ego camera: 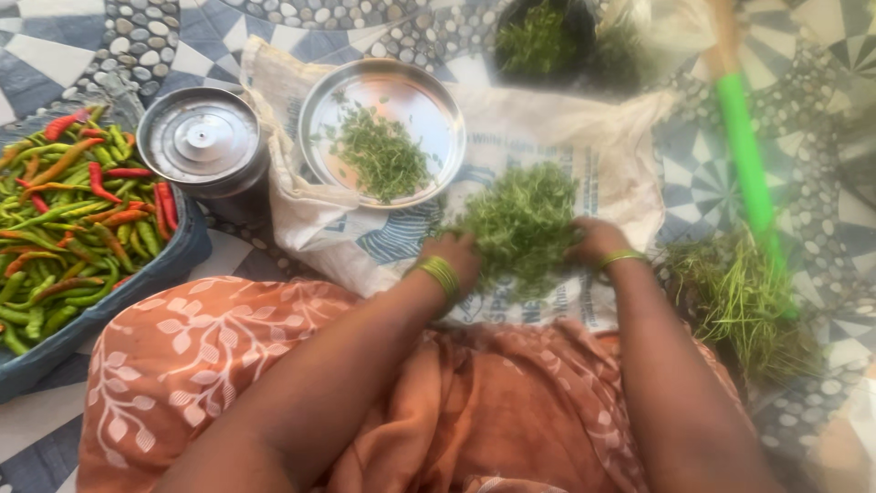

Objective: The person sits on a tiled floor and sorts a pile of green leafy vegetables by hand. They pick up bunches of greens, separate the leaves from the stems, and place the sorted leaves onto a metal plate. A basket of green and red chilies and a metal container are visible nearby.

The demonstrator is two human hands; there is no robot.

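Meanwhile, seated on a patterned floor, you work a heap of greens with both hands; the scene line by line:

Greens in hand: the pile of leafy herbs lies at the middle of the white sack cloth, toward its near edge, just in front of your lap.
Left hand: your left hand presses into the pile's left flank, fingers curled and buried in the leaves; you seem to pinch a tuft, though how far the hand is closed I cannot tell.
Right hand: your right hand meets the pile's right flank, fingers bent inward among the sprigs; its grasp is hidden too.
Handling: judge these herbs as very light, soft and limp; they bruise and scatter easily, so take them in loose pinches at the stems, not by squeezing the leafy mass.
Steel plate: one round plate sits at the cloth's far left corner, a thin scatter of picked leaves on it.
Lidded steel pot: one pot stands just beside the plate, off the cloth's left edge.
Chilli tray: one blue tray at your left holds many green, red and orange chillies, too many to count.
Discarded stalks: one heap of stems lies off the cloth's right edge, beside a green-handled tool.
Dark bowl: one bowl of greens rests at the cloth's far edge.
Bangles: green bangles circle each wrist; the count is too blurred to give.
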